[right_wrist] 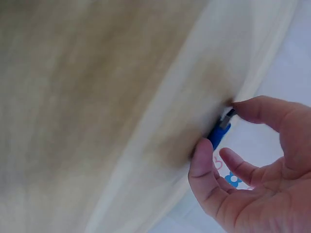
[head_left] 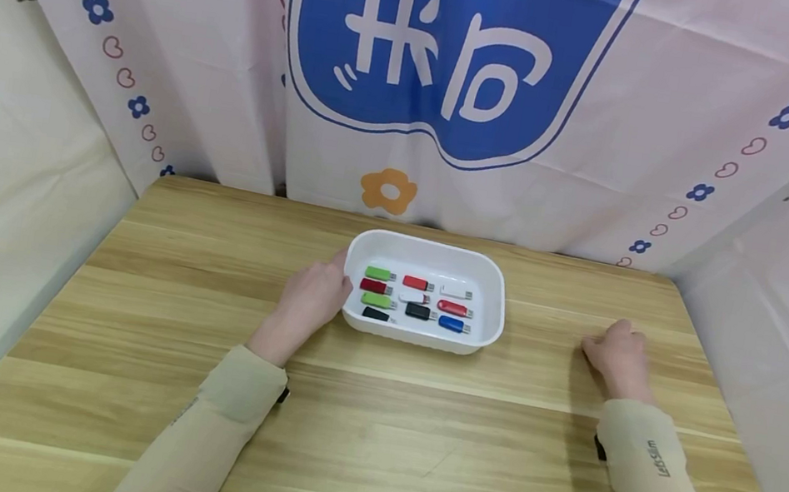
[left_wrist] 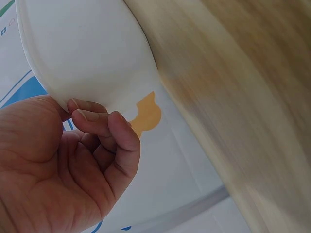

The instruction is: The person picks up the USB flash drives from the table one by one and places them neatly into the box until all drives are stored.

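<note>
My left hand (head_left: 315, 294) pinches the left rim of a white plastic tray (head_left: 419, 337) between thumb and curled fingers; the left wrist view shows the tray's outer wall (left_wrist: 87, 43) above them. Inside lie several USB flash drives in rough columns, among them a green drive (head_left: 379, 274), a red drive (head_left: 451, 308), a black drive (head_left: 417, 311) and a blue drive (head_left: 451, 323). Well right of the tray, my right hand (head_left: 619, 357) is low at the table. In the right wrist view its thumb and a finger pinch another blue USB drive (right_wrist: 219, 136) by its ends, hidden from the head view.
The wooden table (head_left: 396, 448) carries the tray near its back edge. A printed white curtain (head_left: 522, 197) hangs right behind that edge, and pale cloth sheets (head_left: 4, 166) flank both sides.
</note>
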### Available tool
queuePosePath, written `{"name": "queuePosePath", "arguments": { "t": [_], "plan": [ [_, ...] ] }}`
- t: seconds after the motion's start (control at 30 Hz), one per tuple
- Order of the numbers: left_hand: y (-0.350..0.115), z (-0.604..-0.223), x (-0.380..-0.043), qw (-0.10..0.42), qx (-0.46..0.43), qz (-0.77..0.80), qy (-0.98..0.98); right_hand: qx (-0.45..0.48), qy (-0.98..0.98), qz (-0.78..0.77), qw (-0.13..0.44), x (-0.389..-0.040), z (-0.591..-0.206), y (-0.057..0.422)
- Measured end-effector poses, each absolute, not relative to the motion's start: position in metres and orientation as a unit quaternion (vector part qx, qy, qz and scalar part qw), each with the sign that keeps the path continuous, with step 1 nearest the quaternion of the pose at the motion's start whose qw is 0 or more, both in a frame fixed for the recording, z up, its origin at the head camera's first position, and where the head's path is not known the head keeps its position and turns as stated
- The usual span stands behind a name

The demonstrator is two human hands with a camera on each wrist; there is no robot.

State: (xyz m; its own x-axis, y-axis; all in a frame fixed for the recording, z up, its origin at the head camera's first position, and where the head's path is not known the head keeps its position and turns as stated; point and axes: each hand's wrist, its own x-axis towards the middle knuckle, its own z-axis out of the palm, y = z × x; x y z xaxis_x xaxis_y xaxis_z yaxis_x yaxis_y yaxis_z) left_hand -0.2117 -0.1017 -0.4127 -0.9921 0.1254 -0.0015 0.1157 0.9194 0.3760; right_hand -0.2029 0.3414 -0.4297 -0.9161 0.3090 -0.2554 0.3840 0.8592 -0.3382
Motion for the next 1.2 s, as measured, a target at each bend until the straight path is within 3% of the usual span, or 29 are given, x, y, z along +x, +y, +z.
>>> {"name": "queuePosePath", "arguments": {
  "t": [0.57, 0.93, 1.2],
  "plan": [
    [-0.102, -0.412, -0.212, 0.026, 0.055, 0.199, 0.978, 0.137, 0.969, -0.188, 0.086, -0.207, -0.425, 0.344],
    [-0.102, -0.412, -0.212, 0.027, 0.053, 0.200, 0.978, 0.103, 0.978, -0.177, 0.032, -0.207, -0.430, 0.343],
    [-0.101, -0.411, -0.212, 0.029, 0.052, 0.204, 0.977, 0.096, 0.973, -0.209, 0.024, -0.210, -0.427, 0.335]
  ]
}}
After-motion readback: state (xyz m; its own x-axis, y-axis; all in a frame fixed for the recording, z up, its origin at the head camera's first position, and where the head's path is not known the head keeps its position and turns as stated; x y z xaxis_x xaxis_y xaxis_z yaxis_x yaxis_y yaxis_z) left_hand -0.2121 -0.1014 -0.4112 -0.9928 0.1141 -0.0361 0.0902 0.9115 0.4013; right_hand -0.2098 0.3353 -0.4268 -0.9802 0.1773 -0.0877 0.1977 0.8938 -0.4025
